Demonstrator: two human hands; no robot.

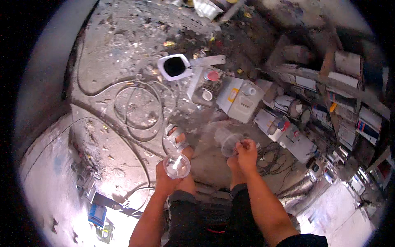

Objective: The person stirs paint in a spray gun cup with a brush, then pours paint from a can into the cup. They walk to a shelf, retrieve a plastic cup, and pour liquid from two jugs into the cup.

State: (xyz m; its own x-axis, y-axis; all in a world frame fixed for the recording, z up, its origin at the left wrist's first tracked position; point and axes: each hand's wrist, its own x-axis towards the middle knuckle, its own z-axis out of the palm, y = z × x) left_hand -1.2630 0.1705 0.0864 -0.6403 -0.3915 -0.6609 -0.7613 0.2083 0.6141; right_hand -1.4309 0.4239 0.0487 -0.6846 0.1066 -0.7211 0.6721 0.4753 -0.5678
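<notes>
A round, clear plastic cup sits in my left hand, its open top facing up. My left fingers wrap round its side, partly hidden beneath it. Out to the right, my right hand pinches the rim of another clear plastic cup. That second cup is see-through and tilted, and its far end blurs into the floor. The two cups are held apart, above my legs and a sandalled foot.
Ahead stand a pale jerrycan, a container with a red cap and a white open-topped vessel with a dark inside. A coiled hose lies left on the littered floor. Shelves with boxes line the right; cables tangle below.
</notes>
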